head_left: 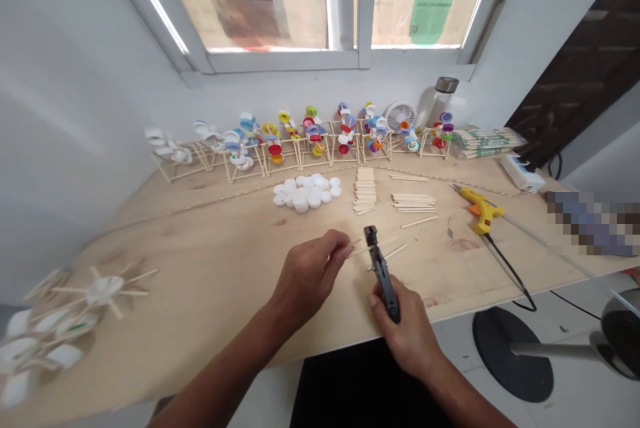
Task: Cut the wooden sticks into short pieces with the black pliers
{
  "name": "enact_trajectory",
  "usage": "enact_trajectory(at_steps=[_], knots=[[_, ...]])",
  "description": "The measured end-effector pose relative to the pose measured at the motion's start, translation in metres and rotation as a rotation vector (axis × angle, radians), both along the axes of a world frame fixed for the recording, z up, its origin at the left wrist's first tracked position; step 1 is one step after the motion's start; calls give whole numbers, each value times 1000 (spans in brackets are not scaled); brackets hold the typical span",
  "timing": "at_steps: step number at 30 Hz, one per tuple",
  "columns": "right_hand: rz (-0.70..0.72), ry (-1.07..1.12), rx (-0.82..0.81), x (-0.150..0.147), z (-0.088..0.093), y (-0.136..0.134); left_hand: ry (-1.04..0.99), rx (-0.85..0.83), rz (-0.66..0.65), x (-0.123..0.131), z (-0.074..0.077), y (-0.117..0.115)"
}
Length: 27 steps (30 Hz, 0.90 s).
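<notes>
1. Window-lit workroom, long plywood bench (200, 241), and a row of bottle-cap models (275, 141) on stick frames along the back!
2. Yellow glue gun (480, 209) off to the right, its cord (510, 275) over the edge; a snag could drag it down.
3. Right hand (403, 331): grip wrapped shut around a dark cutter (383, 275).
4. Left hand (310, 275): grip pinched tight on a thin wooden stick (363, 247), right beside the cutter's jaws; one slip could nick fingers.

- Plywood tabletop (200, 268)
- Row of stick-and-bottle-cap models (273, 145) along the far edge
- White bottle caps (306, 191) heaped mid-table
- Stacked craft sticks (365, 191) just right of them
- Yellow hot glue gun (481, 209) at right
- Stick-and-cap wheels (104, 290) at near left
</notes>
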State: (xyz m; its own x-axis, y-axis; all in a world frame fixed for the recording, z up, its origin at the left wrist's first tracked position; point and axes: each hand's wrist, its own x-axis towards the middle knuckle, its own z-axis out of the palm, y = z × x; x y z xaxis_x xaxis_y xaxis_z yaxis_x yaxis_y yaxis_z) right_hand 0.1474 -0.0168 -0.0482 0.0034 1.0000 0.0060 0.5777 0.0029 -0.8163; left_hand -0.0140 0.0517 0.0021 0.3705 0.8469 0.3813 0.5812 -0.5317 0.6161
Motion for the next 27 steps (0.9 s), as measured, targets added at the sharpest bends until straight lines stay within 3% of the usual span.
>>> enact_trajectory(at_steps=[4, 8, 11, 14, 18, 23, 27], knots=[[-7, 67, 24, 2, -1, -4, -375, -354, 92, -3, -1, -11], [-4, 87, 43, 3, -2, -5, -815, -871, -50, 1, -1, -15], [-5, 94, 51, 3, -2, -5, -954, -962, -106, 9, 1, -16], [1, 100, 49, 3, -1, -4, -790, -780, -78, 18, 2, -17], [9, 122, 62, 4, 1, -4, -343, -438, -50, 26, 2, -17], [32, 133, 56, 4, 5, -7, 250, 217, -10, 25, -1, -18], [24, 119, 58, 2, 6, -10, 524, 618, -3, 24, -5, -17]])
